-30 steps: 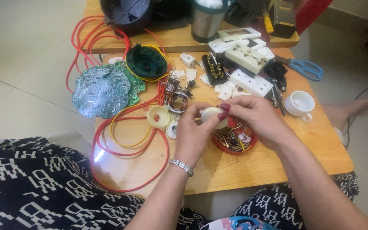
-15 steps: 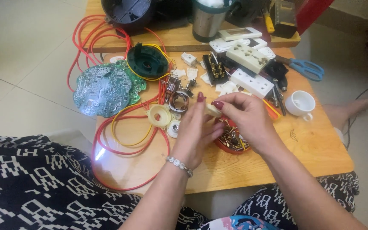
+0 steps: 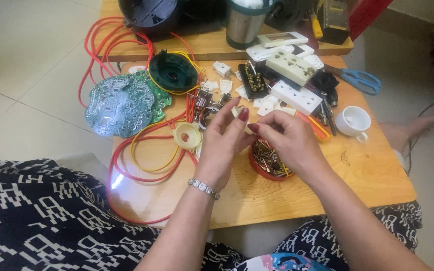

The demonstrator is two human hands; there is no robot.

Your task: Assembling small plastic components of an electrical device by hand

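Note:
My left hand (image 3: 223, 145) and my right hand (image 3: 285, 140) meet above the wooden table (image 3: 327, 175), both pinching one small cream plastic part (image 3: 241, 116) between fingertips. The part is mostly hidden by my fingers. Just below my right hand sits a red round dish (image 3: 264, 161) filled with screws and small metal bits. A cream plastic ring (image 3: 187, 135) lies on the table left of my left hand, among red and yellow wires (image 3: 141, 155).
Green circuit boards (image 3: 122, 103) lie at the left edge. A dark green round housing (image 3: 173, 73), white socket blocks (image 3: 297, 95), blue-handled scissors (image 3: 360, 79), a white cup (image 3: 353, 121), a steel mug (image 3: 244, 25) and a black appliance base (image 3: 149, 12) crowd the back.
Both hands have lifted and moved slightly toward the back of the table with the cream part, uncovering more of the red dish. The view shifted a little.

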